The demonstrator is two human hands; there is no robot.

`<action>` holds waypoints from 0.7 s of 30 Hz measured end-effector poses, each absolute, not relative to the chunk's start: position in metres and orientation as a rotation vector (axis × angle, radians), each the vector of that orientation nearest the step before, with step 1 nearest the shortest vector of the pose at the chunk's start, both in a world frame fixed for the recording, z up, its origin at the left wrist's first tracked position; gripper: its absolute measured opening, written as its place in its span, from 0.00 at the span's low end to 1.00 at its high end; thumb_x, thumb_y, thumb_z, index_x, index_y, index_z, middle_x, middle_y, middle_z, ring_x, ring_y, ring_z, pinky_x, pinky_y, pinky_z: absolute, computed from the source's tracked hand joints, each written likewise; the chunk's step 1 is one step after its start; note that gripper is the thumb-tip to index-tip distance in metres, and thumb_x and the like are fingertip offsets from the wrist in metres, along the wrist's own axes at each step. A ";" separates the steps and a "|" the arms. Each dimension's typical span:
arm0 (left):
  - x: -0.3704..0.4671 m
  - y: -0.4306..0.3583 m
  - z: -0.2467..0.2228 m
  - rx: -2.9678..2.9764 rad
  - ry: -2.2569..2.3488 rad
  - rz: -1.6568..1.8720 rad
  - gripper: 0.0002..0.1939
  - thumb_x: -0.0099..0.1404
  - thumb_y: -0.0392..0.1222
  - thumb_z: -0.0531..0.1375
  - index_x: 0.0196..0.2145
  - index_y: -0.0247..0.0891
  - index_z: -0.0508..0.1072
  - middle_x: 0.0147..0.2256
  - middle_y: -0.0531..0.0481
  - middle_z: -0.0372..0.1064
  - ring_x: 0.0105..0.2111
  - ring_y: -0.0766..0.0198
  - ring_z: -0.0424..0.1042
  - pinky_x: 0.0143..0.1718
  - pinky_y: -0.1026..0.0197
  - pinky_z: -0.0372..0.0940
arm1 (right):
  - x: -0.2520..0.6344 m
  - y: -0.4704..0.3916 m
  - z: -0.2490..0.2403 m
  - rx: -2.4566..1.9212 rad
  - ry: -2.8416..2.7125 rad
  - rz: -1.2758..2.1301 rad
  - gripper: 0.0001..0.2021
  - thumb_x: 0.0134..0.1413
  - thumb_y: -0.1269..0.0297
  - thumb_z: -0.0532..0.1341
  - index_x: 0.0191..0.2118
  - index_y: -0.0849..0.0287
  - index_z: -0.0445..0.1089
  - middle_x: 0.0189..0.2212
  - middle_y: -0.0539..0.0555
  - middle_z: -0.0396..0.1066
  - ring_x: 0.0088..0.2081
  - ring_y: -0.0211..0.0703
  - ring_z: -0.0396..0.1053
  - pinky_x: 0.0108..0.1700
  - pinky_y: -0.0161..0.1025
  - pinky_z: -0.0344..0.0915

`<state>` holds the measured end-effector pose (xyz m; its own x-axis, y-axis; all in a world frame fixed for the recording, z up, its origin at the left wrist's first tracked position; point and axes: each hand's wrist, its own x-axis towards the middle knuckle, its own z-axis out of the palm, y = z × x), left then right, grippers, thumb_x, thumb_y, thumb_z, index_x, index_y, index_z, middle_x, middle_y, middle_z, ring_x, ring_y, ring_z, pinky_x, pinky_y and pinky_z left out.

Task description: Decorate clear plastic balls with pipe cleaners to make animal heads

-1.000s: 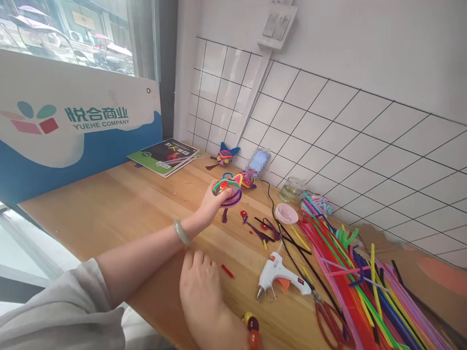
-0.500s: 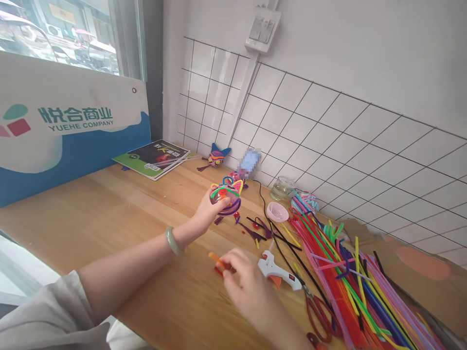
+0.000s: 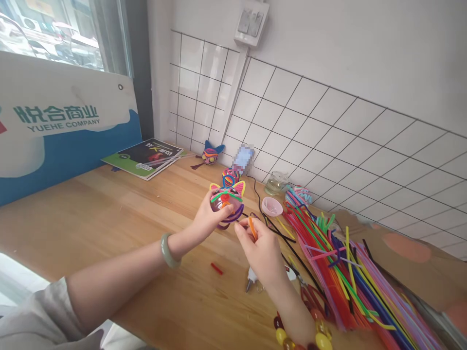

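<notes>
My left hand (image 3: 214, 214) grips a small cat-faced pipe-cleaner ornament (image 3: 238, 190) with pink and yellow ears, a green band and a purple lower edge. Its thumb presses across the ornament's front. Close to the ornament's lower right, my right hand (image 3: 260, 245) pinches a short orange pipe-cleaner piece (image 3: 252, 227). The two hands are near each other but apart. A short red pipe-cleaner piece (image 3: 216, 269) lies on the wooden table below them. My right hand and wrist partly cover a white glue gun (image 3: 251, 278).
Red-handled scissors (image 3: 310, 297) lie beside a large pile of coloured pipe cleaners (image 3: 350, 277). Behind are a pink bowl (image 3: 272, 206), a glass jar (image 3: 276, 183), a phone (image 3: 243, 158) and a blue-eared ornament (image 3: 211, 153). Magazines (image 3: 146, 158) lie at the back left.
My right hand has risen towards the ornament with the orange piece. The red piece, earlier by its fingers, now lies uncovered on the table. The view has turned slightly right.
</notes>
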<state>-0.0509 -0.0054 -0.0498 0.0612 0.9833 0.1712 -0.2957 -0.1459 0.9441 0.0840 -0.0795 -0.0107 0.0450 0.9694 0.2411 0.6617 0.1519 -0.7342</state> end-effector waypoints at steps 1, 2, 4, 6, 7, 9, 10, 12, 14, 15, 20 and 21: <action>-0.051 -0.006 -0.049 1.169 0.899 1.384 0.32 0.50 0.50 0.69 0.48 0.36 0.63 0.44 0.44 0.71 0.43 0.55 0.72 0.45 0.55 0.67 | 0.082 -0.077 -0.011 -1.599 -1.708 0.504 0.12 0.57 0.53 0.57 0.32 0.57 0.68 0.23 0.49 0.69 0.25 0.40 0.64 0.28 0.35 0.55; -0.052 -0.007 -0.049 1.197 0.935 1.388 0.33 0.50 0.50 0.69 0.50 0.37 0.62 0.45 0.43 0.70 0.43 0.55 0.72 0.45 0.55 0.67 | 0.081 -0.074 -0.012 -1.610 -1.726 0.483 0.11 0.57 0.55 0.57 0.31 0.57 0.69 0.23 0.50 0.69 0.25 0.40 0.64 0.28 0.35 0.55; -0.052 -0.008 -0.049 1.241 0.952 1.404 0.35 0.50 0.49 0.69 0.51 0.38 0.61 0.46 0.43 0.70 0.44 0.55 0.72 0.46 0.55 0.67 | 0.078 -0.069 -0.012 -1.625 -1.741 0.450 0.11 0.56 0.58 0.57 0.28 0.57 0.69 0.21 0.49 0.68 0.24 0.39 0.61 0.28 0.36 0.54; -0.052 -0.009 -0.049 1.269 0.938 1.425 0.34 0.50 0.48 0.69 0.51 0.39 0.61 0.46 0.44 0.70 0.44 0.55 0.73 0.47 0.56 0.67 | 0.076 -0.066 -0.013 -1.636 -1.728 0.434 0.11 0.55 0.59 0.58 0.25 0.57 0.67 0.19 0.48 0.64 0.23 0.38 0.58 0.27 0.36 0.51; -0.052 -0.009 -0.049 1.277 0.925 1.433 0.33 0.50 0.48 0.69 0.51 0.39 0.61 0.46 0.45 0.70 0.44 0.56 0.73 0.46 0.57 0.67 | 0.075 -0.064 -0.013 -1.638 -1.719 0.431 0.12 0.55 0.60 0.58 0.23 0.57 0.66 0.18 0.47 0.62 0.22 0.38 0.56 0.27 0.36 0.50; -0.052 -0.010 -0.048 1.276 0.910 1.435 0.32 0.50 0.47 0.69 0.50 0.39 0.61 0.46 0.45 0.70 0.43 0.57 0.73 0.45 0.58 0.68 | 0.074 -0.062 -0.013 -1.631 -1.705 0.439 0.12 0.55 0.60 0.58 0.22 0.57 0.66 0.17 0.47 0.60 0.21 0.37 0.54 0.26 0.36 0.49; -0.051 -0.011 -0.048 1.269 0.908 1.430 0.32 0.50 0.47 0.69 0.50 0.39 0.61 0.46 0.45 0.71 0.42 0.57 0.74 0.44 0.58 0.68 | 0.075 -0.061 -0.013 -1.622 -1.699 0.450 0.12 0.54 0.60 0.58 0.22 0.57 0.66 0.17 0.46 0.60 0.21 0.36 0.53 0.26 0.36 0.49; -0.051 -0.010 -0.047 1.245 0.914 1.419 0.32 0.50 0.46 0.69 0.50 0.40 0.62 0.44 0.46 0.71 0.41 0.57 0.74 0.44 0.58 0.68 | 0.079 -0.061 -0.012 -1.598 -1.679 0.477 0.11 0.53 0.60 0.58 0.24 0.58 0.69 0.17 0.46 0.62 0.20 0.36 0.54 0.26 0.36 0.50; -0.052 -0.007 -0.047 1.196 0.932 1.422 0.32 0.49 0.45 0.70 0.49 0.39 0.63 0.43 0.46 0.72 0.42 0.56 0.74 0.45 0.56 0.67 | 0.087 -0.061 -0.010 -1.574 -1.630 0.497 0.11 0.53 0.59 0.58 0.25 0.59 0.71 0.18 0.47 0.64 0.21 0.36 0.57 0.26 0.36 0.53; -0.052 -0.003 -0.048 1.165 0.943 1.434 0.32 0.48 0.45 0.70 0.48 0.38 0.63 0.43 0.46 0.72 0.42 0.56 0.73 0.46 0.56 0.67 | 0.092 -0.062 -0.008 -1.565 -1.597 0.503 0.11 0.52 0.59 0.58 0.26 0.59 0.72 0.18 0.48 0.65 0.22 0.37 0.58 0.27 0.36 0.53; -0.060 0.020 -0.053 0.930 0.931 1.525 0.27 0.48 0.45 0.70 0.43 0.36 0.68 0.40 0.46 0.73 0.41 0.58 0.73 0.48 0.55 0.66 | 0.125 -0.074 0.013 -1.403 -1.279 0.653 0.11 0.48 0.55 0.62 0.30 0.58 0.73 0.14 0.42 0.52 0.17 0.32 0.48 0.22 0.36 0.43; -0.063 0.025 -0.055 0.884 0.914 1.543 0.25 0.48 0.46 0.70 0.42 0.36 0.68 0.38 0.48 0.73 0.40 0.59 0.73 0.47 0.56 0.67 | 0.133 -0.079 0.020 -1.299 -1.143 0.729 0.10 0.44 0.56 0.65 0.29 0.57 0.73 0.14 0.41 0.51 0.17 0.31 0.47 0.22 0.36 0.42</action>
